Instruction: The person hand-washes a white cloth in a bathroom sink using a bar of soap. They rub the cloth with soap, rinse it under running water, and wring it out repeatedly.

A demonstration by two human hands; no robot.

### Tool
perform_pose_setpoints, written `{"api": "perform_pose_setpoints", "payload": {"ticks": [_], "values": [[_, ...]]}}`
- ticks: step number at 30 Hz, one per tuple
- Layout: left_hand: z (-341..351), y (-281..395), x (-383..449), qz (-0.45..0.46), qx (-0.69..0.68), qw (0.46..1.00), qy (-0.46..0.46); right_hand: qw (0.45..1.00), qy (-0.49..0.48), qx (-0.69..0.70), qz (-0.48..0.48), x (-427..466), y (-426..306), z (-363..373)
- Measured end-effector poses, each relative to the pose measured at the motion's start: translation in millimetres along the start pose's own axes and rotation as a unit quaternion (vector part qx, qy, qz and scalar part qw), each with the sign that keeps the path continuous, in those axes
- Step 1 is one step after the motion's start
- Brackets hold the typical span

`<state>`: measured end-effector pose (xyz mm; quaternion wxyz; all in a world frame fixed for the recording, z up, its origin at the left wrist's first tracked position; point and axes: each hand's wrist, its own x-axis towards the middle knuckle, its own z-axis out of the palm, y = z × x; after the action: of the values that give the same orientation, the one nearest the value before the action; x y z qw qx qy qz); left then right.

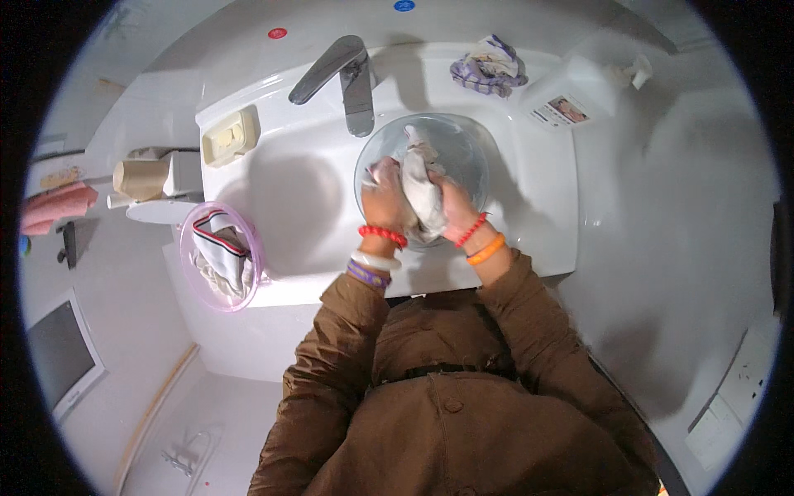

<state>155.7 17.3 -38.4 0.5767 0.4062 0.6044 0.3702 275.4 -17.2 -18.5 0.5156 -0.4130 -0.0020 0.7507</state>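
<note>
My left hand [386, 197] and my right hand [456, 208] both grip a wet white cloth [423, 189] between them, bunched up over a round clear basin [468, 139]. The cloth's far end reaches toward the back of the basin. What the cloth is, a sock or another garment, I cannot tell. The basin stands in the right half of a white washbasin [298, 217]. Just beyond the basin's left rear rim rises a chrome faucet [358, 87]. My fingertips are partly hidden by the cloth.
A soap dish [229, 137] sits on the back left corner. At the left edge stands a pink plastic basket [259, 254] holding white clothing with a striped band [223, 239]. A crumpled checked cloth [487, 68] and a large white pump bottle [574, 93] are at the back right.
</note>
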Motion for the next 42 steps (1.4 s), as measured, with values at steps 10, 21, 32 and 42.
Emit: {"api": "perform_pose_setpoints", "payload": {"ticks": [10, 21, 32, 42], "values": [[-7, 37, -30, -0.128, -0.255, 0.952, -0.115, 0.998, -0.029, -0.058, 0.016, 8, -26, -40], [8, 17, 4, -0.026, -0.098, 0.989, -0.104, 0.998, 0.012, 0.050, -0.018, 31, 27, -67], [-17, -41, 4, -0.053, -0.158, 0.983, -0.080, 0.964, -0.180, 0.193, -0.039, 1, 0, -73], [-48, -1, -22, -0.149, -0.288, 0.928, -0.182, 0.992, 0.029, 0.118, -0.042, -12, -22, -48]]}}
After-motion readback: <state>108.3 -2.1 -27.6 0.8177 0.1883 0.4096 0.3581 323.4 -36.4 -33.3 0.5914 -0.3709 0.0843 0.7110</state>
